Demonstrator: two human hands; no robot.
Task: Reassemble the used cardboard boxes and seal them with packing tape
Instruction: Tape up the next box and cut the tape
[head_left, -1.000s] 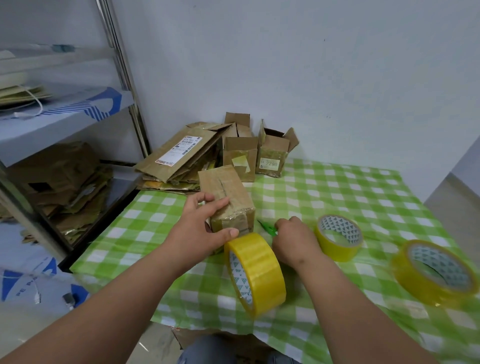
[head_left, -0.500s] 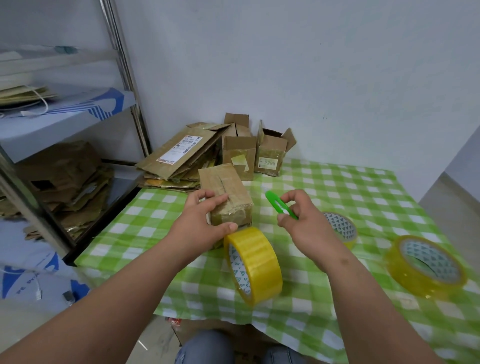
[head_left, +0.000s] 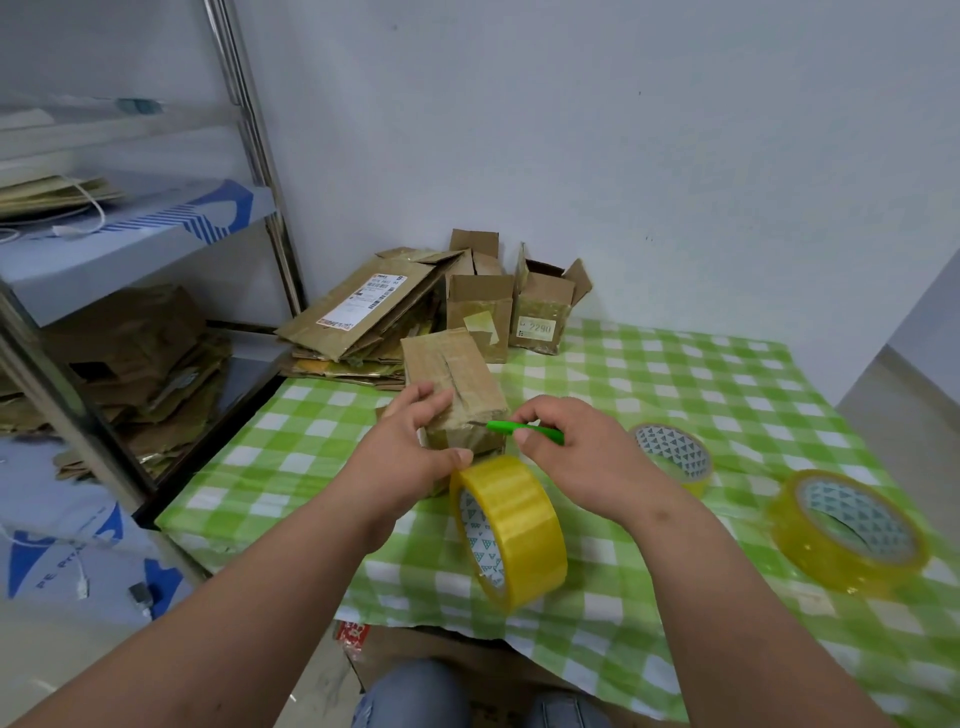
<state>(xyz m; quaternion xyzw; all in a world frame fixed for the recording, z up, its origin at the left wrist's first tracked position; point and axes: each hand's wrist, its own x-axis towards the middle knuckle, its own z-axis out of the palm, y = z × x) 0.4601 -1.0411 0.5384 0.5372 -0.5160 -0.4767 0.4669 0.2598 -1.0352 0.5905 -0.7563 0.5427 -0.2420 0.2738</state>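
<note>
A small closed cardboard box (head_left: 453, 375), taped along its top, lies on the green checked table (head_left: 675, 374). My left hand (head_left: 410, 452) grips its near end, thumb along the front face. A yellow tape roll (head_left: 511, 530) stands on edge just below that thumb, and its strip seems to run up to the box. My right hand (head_left: 566, 457) pinches a small green cutter (head_left: 524, 429), whose tip points at the box's near right corner.
Two more yellow tape rolls lie flat at the right: one (head_left: 675, 454) behind my right hand, one (head_left: 847, 530) near the table edge. Two open boxes (head_left: 540, 306) and flattened cardboard (head_left: 363, 312) sit at the back. A metal shelf (head_left: 130, 249) stands left.
My right hand picked the green cutter up from the table, raised it, then brought it down to the box's near right corner. My left hand stayed on the box.
</note>
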